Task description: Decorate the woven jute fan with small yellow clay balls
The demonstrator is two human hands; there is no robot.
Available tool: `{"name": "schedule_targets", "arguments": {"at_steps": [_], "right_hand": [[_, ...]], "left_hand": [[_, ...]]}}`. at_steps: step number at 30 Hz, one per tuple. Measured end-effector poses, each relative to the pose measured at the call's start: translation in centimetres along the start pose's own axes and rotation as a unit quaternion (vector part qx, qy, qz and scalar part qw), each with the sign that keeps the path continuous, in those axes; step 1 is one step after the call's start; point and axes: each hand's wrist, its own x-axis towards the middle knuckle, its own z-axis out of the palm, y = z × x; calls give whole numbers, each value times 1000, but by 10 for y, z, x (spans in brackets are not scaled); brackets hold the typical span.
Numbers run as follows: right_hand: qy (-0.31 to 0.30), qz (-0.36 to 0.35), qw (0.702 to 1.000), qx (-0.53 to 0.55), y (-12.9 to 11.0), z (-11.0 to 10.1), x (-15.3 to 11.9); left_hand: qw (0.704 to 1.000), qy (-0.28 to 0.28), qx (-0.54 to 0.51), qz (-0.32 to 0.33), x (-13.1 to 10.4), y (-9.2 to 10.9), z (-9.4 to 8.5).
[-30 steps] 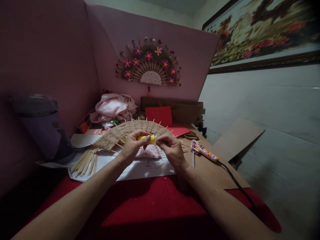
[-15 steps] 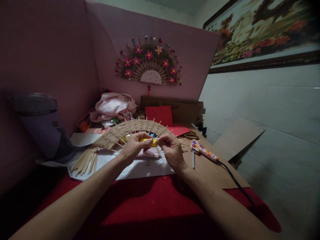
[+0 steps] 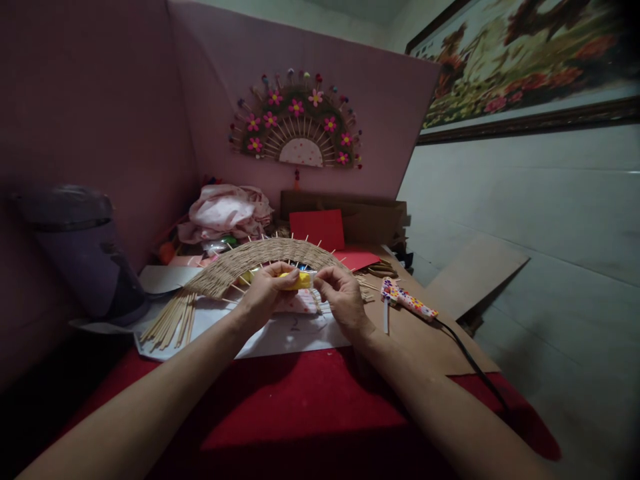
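The left hand (image 3: 264, 292) has its thumb and fingers pinched on a small yellow packet (image 3: 300, 281), and from here I can see the right hand (image 3: 344, 300) pinching the clear end of the same packet between thumb and fingertips. The packet sits between the two hands, in front of the inner edge of a woven arch (image 3: 273, 251) with thin sticks poking out around its rim. Just below the packet, a dotted fabric piece (image 3: 300, 304) shows over a white sheet (image 3: 290, 340). To the left, a bundle of loose sticks (image 3: 173, 320) fans out by the arch's lower end. Over on the right, a flower-patterned glue gun (image 3: 407, 300) lies on brown cardboard (image 3: 430, 347), its black cord (image 3: 473, 360) trailing toward the edge of the red tablecloth (image 3: 300, 407). Behind the arch are red paper (image 3: 317, 229) and a crumpled heap of pink cloth (image 3: 225, 210), while a purple container (image 3: 85, 263) stands at the far left. Higher up, a finished-looking fan (image 3: 300, 152) with pink flowers hangs against a pink panel (image 3: 370, 107), and a framed picture (image 3: 530, 80) hangs on the tiled wall at the right.
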Motion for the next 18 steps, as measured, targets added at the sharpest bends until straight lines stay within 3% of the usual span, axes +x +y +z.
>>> {"name": "schedule_targets", "arguments": {"at_steps": [12,18], "right_hand": [[-9,-49,996,-70,-7,-6,0],[-9,-86,992,-94,-4,-4,-1]], "left_hand": [[997,23,-30,-69,-3,7,2],[996,4,-36,-76,-4,6,1]]}}
